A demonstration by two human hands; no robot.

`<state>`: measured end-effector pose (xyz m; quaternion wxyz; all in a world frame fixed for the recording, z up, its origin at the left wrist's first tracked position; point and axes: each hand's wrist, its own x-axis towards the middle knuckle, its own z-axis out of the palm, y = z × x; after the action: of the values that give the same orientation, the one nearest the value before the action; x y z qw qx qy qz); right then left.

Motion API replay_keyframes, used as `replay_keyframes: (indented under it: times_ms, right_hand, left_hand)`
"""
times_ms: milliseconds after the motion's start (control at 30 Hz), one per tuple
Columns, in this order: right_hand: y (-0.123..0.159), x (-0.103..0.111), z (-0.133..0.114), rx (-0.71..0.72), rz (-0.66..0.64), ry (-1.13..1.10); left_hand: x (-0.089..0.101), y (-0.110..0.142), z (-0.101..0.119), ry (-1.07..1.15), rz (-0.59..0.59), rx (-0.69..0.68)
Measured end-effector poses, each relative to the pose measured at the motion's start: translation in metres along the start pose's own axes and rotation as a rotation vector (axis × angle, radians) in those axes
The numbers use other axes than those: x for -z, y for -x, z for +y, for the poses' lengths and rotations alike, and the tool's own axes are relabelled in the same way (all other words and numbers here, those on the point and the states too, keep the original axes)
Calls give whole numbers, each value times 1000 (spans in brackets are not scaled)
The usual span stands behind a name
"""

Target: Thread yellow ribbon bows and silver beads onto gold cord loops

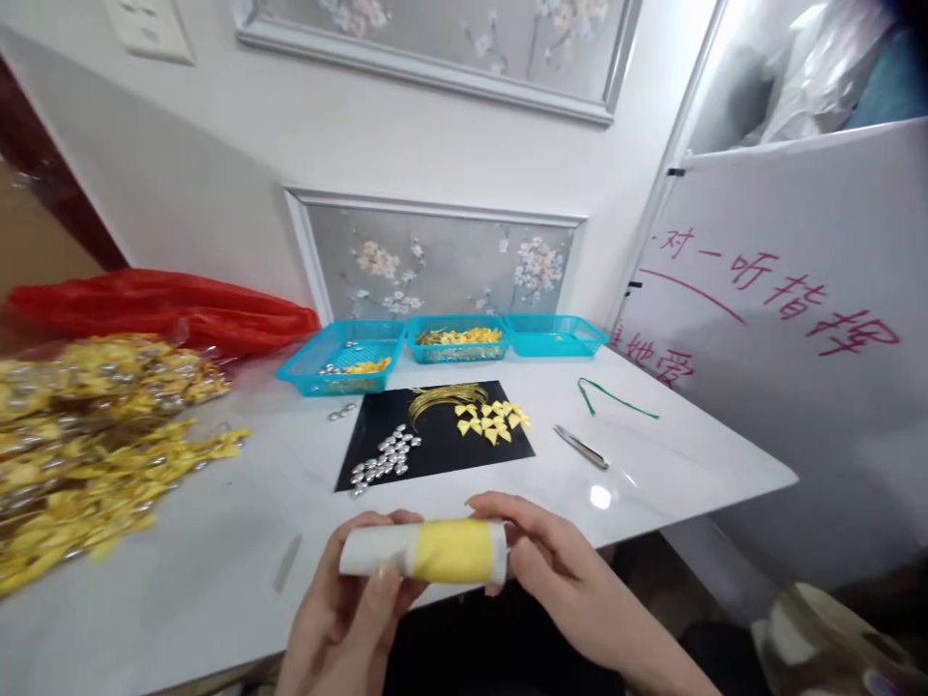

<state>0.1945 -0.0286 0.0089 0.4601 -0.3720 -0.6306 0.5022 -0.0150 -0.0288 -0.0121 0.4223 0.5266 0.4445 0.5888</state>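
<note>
Near the table's front edge I hold a white tube with a wide yellow band (455, 551), lying sideways. My left hand (355, 599) is wrapped round its white left part, the thumb pressed on the front. At the other end, the fingers of my right hand (543, 561) grip the rim; some fingertips are hidden behind it. Beyond my hands a black mat (442, 454) carries silver beads (384, 459), yellow petal-like pieces (493, 421) and a bundle of gold wires (446, 398).
Three blue baskets (340, 387) stand along the wall, with yellow pieces and beads in some. To the left are a heap of yellow beaded strands (108, 454) and red fabric (166, 304). Thread snips (581, 447) and a green ribbon (616, 396) lie at the right.
</note>
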Motion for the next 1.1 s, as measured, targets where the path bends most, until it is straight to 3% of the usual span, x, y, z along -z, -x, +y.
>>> replay_keyframes:
  times_ms: [100,200,300,467,533,700,900,1100]
  right_hand:
    - [2,7,6,15,34,-84]
    - [3,10,14,134,128,-23]
    - [3,11,20,261,174,54]
    - [1,3,23,478,116,171]
    - [1,-4,22,482,122,109]
    - [1,-18,20,325,141,-196]
    - [-3,-30,22,420,164,-145]
    - [-14,-40,15,825,240,139]
  left_hand:
    - [-29,-13,-3,298,31,169]
    - [-36,-15,-3,413,-19,281]
    - [-29,-14,-4,391,-65,320]
    - [-14,-12,0,340,-79,292]
    - [-8,-9,4,306,-66,278]
    - [5,2,12,202,40,201]
    - [6,4,18,279,86,171]
    - [9,8,17,403,-4,233]
